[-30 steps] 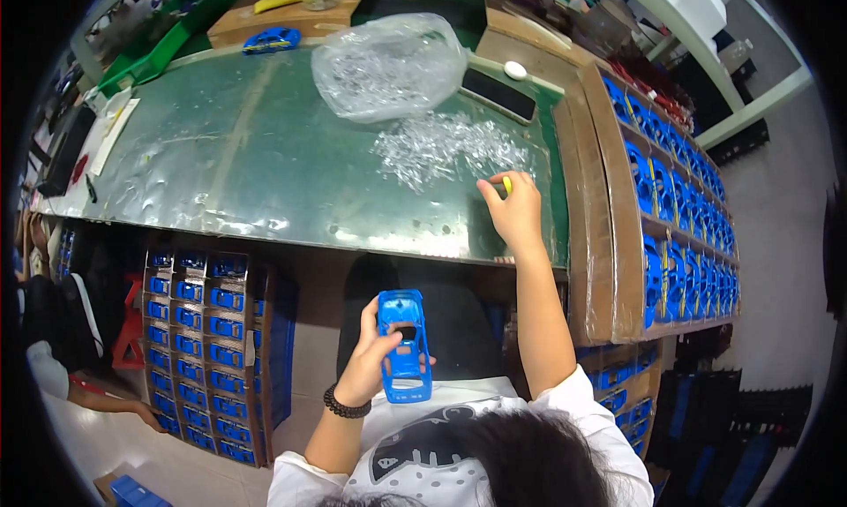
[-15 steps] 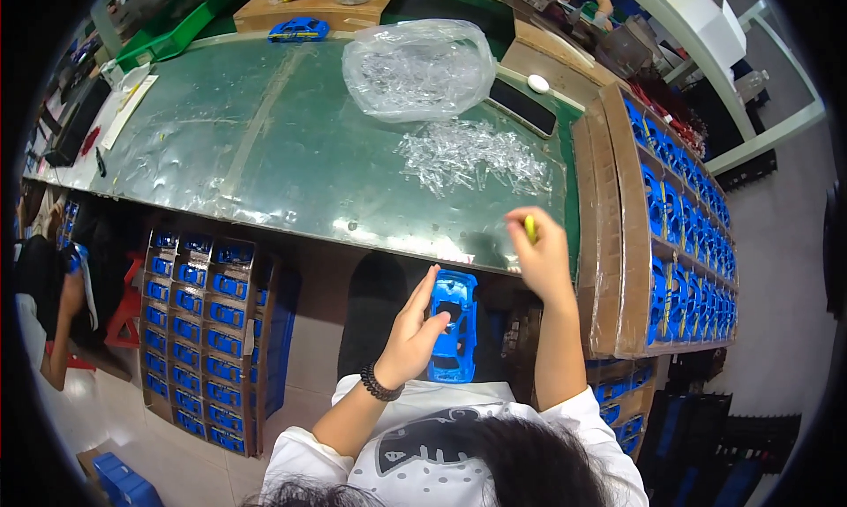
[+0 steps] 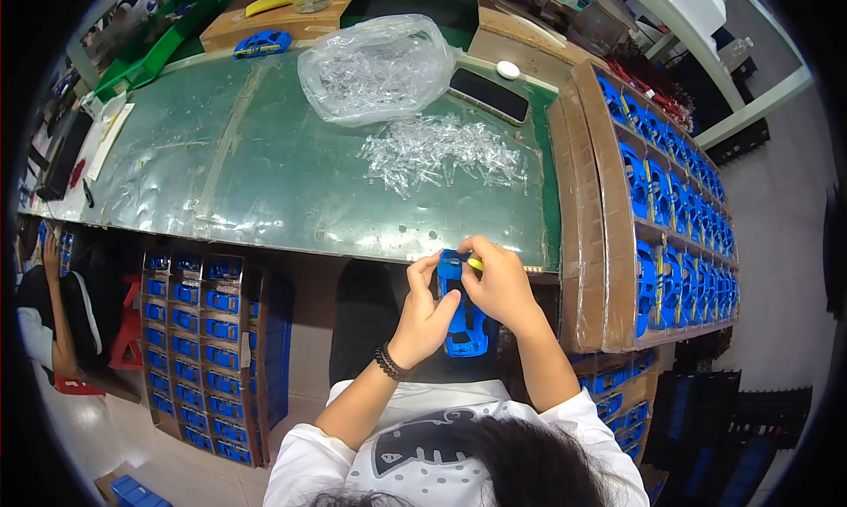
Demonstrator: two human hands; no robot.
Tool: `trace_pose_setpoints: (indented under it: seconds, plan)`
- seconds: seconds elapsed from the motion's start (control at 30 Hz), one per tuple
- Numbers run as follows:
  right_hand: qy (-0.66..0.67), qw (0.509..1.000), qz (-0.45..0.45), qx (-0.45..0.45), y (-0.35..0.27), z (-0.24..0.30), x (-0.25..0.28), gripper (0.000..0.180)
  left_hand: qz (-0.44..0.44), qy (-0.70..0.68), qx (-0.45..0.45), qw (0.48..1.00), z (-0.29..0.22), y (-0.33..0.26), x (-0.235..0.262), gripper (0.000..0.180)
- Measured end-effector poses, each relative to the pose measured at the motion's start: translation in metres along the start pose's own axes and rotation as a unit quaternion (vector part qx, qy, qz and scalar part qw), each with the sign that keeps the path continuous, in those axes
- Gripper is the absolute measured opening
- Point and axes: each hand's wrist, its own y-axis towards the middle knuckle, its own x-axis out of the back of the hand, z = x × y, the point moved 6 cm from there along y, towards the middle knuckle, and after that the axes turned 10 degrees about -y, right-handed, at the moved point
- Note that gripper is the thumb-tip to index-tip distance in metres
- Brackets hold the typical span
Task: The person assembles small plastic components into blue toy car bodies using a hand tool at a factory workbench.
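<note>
In front of me, just off the table's near edge, my left hand grips a blue toy car body along its left side, thumb across the top. The car shows dark window openings. My right hand is closed at the car's far end, its fingertips against the shell. A small yellow thing sticks out between those fingers; its kind is not clear. Whether the fingertips also pinch a clear part is hidden. Beyond both hands, a pile of small clear plastic pieces lies on the green tabletop.
Behind the pile are an open clear bag of such pieces and a phone. Another blue car stands at the back left. Compartmented boxes of blue cars stand right and lower left. A person's arm shows far left.
My right hand has come down and in from the table's edge to the car's far end. The left hand still holds the car. The whole view has shifted slightly.
</note>
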Motion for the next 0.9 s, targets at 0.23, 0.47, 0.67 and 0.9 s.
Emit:
trace_pose_setpoints:
  seconds: [0.23, 0.47, 0.67, 0.9]
  plan:
    - [-0.007, 0.999, -0.032, 0.021, -0.003, 0.002, 0.001, 0.021, 0.025, 0.096, -0.008, 0.995, -0.004, 0.004, 0.000, 0.040]
    - [0.000, 0.998, -0.046, 0.041, 0.003, 0.005, 0.003, 0.019, 0.014, 0.143, -0.014, 0.989, -0.013, 0.007, 0.001, 0.043]
    - [-0.011, 0.999, -0.049, 0.012, 0.008, -0.001, -0.005, 0.019, 0.027, 0.203, -0.006, 0.979, -0.020, 0.011, -0.005, 0.044]
    - [-0.124, 0.986, 0.034, -0.104, 0.015, -0.002, -0.011, 0.018, 0.016, 0.246, -0.022, 0.969, -0.024, 0.013, -0.004, 0.044]
